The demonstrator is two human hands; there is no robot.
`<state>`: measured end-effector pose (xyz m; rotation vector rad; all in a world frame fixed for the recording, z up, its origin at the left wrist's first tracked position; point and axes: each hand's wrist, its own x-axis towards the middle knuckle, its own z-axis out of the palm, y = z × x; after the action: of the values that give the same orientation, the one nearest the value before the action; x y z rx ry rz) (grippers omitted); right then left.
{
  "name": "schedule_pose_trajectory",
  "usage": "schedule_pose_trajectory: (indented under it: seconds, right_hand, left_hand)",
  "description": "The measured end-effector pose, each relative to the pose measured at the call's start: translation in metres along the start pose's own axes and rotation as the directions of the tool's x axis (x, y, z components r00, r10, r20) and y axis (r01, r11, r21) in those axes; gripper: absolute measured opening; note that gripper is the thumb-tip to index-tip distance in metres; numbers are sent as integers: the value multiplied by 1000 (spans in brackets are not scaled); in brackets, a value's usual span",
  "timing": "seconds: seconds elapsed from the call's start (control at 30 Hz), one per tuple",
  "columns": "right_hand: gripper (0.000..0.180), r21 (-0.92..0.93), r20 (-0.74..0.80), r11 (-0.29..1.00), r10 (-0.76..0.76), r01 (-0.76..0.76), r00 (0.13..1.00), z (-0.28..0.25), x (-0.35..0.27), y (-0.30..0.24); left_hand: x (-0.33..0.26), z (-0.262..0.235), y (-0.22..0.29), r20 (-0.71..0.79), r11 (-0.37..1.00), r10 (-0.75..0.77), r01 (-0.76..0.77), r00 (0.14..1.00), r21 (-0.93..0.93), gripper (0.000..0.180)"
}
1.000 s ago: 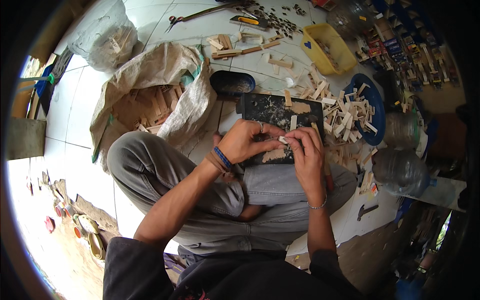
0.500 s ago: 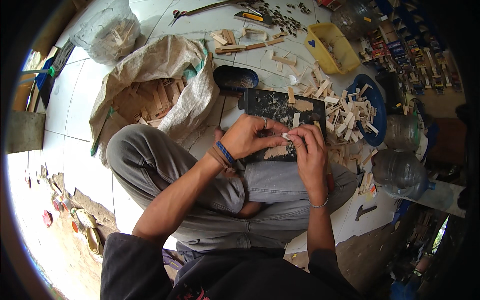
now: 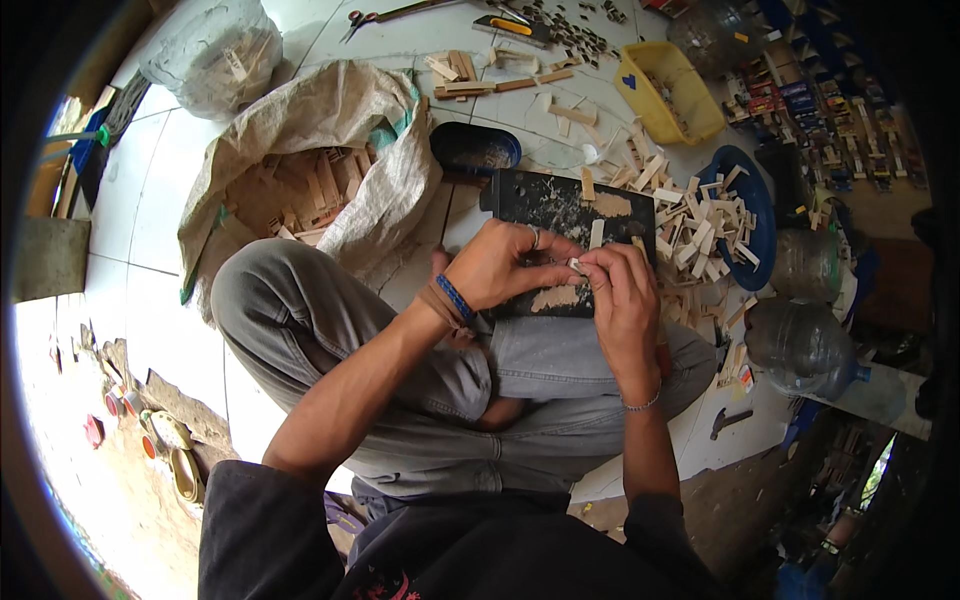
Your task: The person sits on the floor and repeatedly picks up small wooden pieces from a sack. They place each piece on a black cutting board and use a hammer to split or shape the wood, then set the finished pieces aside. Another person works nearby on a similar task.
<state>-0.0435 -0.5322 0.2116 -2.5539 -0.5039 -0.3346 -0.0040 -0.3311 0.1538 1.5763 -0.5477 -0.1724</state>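
Observation:
Both hands meet over a worn black board (image 3: 540,195) in front of my crossed legs. My left hand (image 3: 505,262) pinches one end of a small pale wooden piece (image 3: 577,267) between thumb and fingers. The fingers of my right hand (image 3: 625,292) close on the other end, hiding most of it. Just beyond the fingertips a flat wooden strip (image 3: 597,233) lies on the board, and another strip (image 3: 587,184) rests near its far edge. A pile of short wooden pieces (image 3: 695,235) spreads beside the board, partly over a blue oval basin (image 3: 755,200).
A woven sack (image 3: 395,185) of wood offcuts stands to the left, a blue oval tray (image 3: 475,146) beyond the board. A yellow tub (image 3: 700,115), scissors (image 3: 360,20) and a yellow-handled tool (image 3: 508,27) lie farther off. Right are plastic bottles (image 3: 800,345) and a hammer (image 3: 732,422).
The view has shifted slightly. Both hands stay together on the small wooden piece, which now sits at a slightly different angle and shows less between the fingertips.

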Motion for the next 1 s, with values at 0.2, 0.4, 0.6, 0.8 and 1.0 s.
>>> schedule_pose_trajectory:
  seconds: [0.2, 0.4, 0.6, 0.8, 1.0]
  right_hand:
    - [18, -171, 32, 967, -187, 190, 982, -3, 2, 2]
    - [30, -166, 132, 943, -267, 287, 955, -5, 6, 9]
    - [28, -126, 214, 944, -273, 304, 938, -9, 9, 14]
    - [23, -123, 221, 933, -306, 338, 926, -19, 7, 13]
    - [21, -8, 126, 954, -297, 301, 946, -22, 8, 14]
  left_hand:
    - [1, 2, -3, 1, 1000, -12, 12, 1000, 16, 27]
    - [2, 1, -1, -5, 1000, 20, -20, 1000, 5, 27]
    - [1, 1, 0, -4, 999, 25, -25, 1000, -21, 32]
    - [2, 1, 11, 30, 1000, -22, 22, 999, -9, 29]
    - [3, 1, 14, 32, 997, -31, 29, 999, 75, 28]
